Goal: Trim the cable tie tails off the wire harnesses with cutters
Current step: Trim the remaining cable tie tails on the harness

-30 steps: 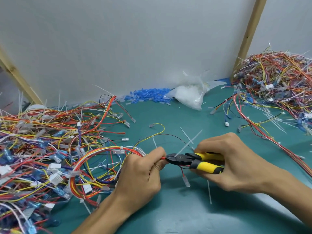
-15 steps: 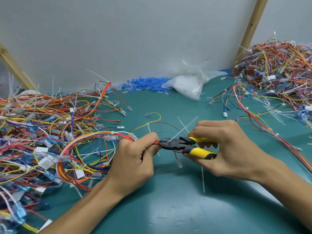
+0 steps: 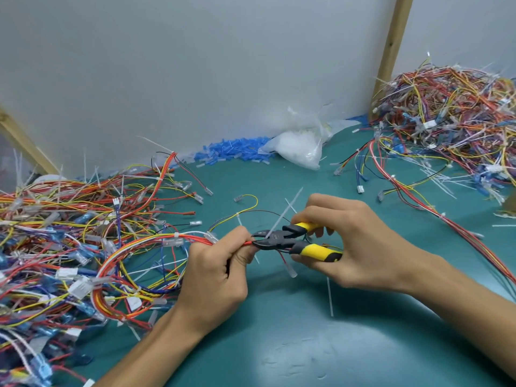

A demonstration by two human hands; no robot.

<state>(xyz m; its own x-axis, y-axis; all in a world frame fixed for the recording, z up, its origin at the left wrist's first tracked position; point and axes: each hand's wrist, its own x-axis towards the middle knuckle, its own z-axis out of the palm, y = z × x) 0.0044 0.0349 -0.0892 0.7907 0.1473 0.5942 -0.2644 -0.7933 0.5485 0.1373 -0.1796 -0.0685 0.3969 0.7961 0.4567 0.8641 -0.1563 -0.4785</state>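
Spilling across the left of the frame is a heap of wire harnesses [image 3: 55, 247], red, yellow, blue and white, bristling with uncut ties. From it one looped harness [image 3: 134, 252] curves toward the middle, and my left hand [image 3: 215, 277] holds its end. Those fingers are curled in tight, with thumb and forefinger [image 3: 241, 237] pinching the red wires just where they meet the tool. A white cable tie tail [image 3: 283, 216] slants up and to the right from that spot, crossing the dark head of the cutters [image 3: 279, 241]. The blades stand slightly parted; whether the tail lies between them I cannot tell. My right hand [image 3: 360, 247], right of centre, grips the yellow handles, fingers [image 3: 318, 209] wrapped over the upper one and the thumb under the lower one. Below it a loose cut tail [image 3: 330, 296] lies on the green mat [image 3: 307, 350]. Along the back wall, above my hands, sit scattered blue terminals [image 3: 231, 149] and a clear plastic bag [image 3: 301, 143] of white pieces. A second tangle of harnesses [image 3: 452, 121] fills the upper right of the frame.
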